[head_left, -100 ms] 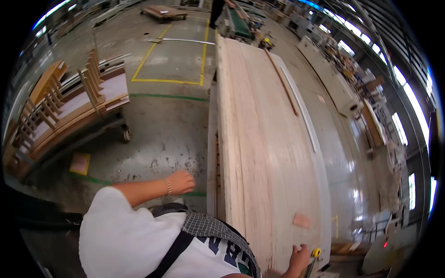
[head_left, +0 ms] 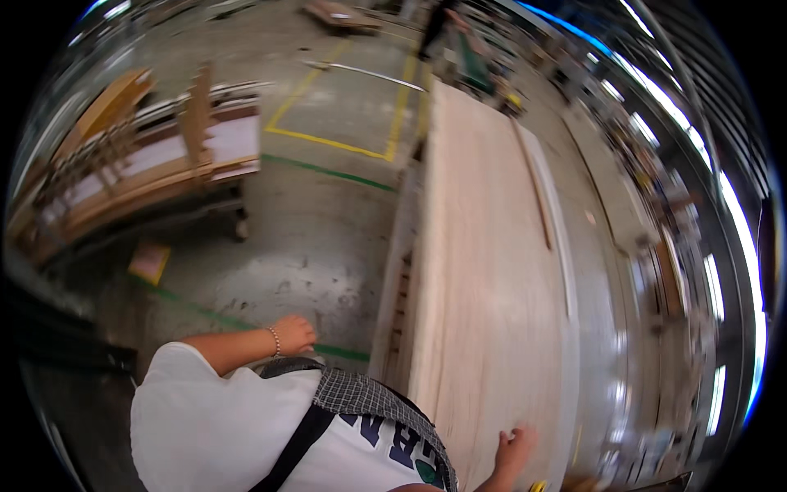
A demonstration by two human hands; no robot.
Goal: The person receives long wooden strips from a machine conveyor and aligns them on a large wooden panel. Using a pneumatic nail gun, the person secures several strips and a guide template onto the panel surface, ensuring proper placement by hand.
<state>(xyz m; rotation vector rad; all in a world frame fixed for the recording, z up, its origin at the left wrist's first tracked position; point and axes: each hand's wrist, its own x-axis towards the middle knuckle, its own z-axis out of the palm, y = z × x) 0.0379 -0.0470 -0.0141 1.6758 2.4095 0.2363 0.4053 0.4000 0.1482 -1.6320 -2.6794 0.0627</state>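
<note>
A long board with pale wood grain (head_left: 484, 271) stretches away in front of me on a raised support. My right hand (head_left: 512, 451) is over its near right part, thumb and fingers apart, at the spot of a small pinkish slip. Blur hides whether the fingers touch it. A yellow tape measure (head_left: 538, 486) shows at the lower edge, beside my right wrist. My left hand (head_left: 293, 334), with a beaded bracelet at the wrist, is held away from the board's left side with curled fingers; nothing shows in it.
On the board's far right lie a thin brown wooden strip (head_left: 534, 184) and a white strip (head_left: 557, 221). A wheeled cart (head_left: 238, 172) with upright wooden slats stands at left. Machinery (head_left: 607, 180) lines the right. Another person (head_left: 434, 29) stands beyond the board's far end.
The view has swung, shifting the board and cart rightward in the picture. My right hand has reached forward over the pinkish slip. My left hand stays curled beside me.
</note>
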